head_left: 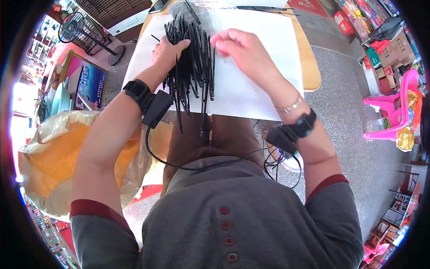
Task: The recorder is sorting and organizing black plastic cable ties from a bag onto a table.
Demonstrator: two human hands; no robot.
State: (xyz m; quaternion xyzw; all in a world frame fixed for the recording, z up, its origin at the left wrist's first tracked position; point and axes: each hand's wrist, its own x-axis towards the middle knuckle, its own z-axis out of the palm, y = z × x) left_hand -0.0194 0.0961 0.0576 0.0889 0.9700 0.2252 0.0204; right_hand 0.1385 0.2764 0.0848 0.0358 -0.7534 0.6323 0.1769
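Observation:
A loose bundle of thin black sticks (192, 58) lies across the near part of the white table covering, several ends hanging past its front edge. My left hand (166, 53) rests against the left side of the bundle, thumb spread apart from the fingers; some fingertips are hidden. Just right of the bundle, my right hand (239, 47) hovers with loosely bent fingers pointing at the sticks. Nothing shows in it, and its fingertips are a little blurred. Clear plastic wrapping (204, 20) lies at the far end of the bundle.
White sheeting (264, 58) covers most of a wooden table (309, 67). More thin black sticks (260, 8) lie at its far edge. A big open sack (67, 152) stands at my left, with a floor fan (76, 29) farther back. A pink plastic chair (396, 110) stands right.

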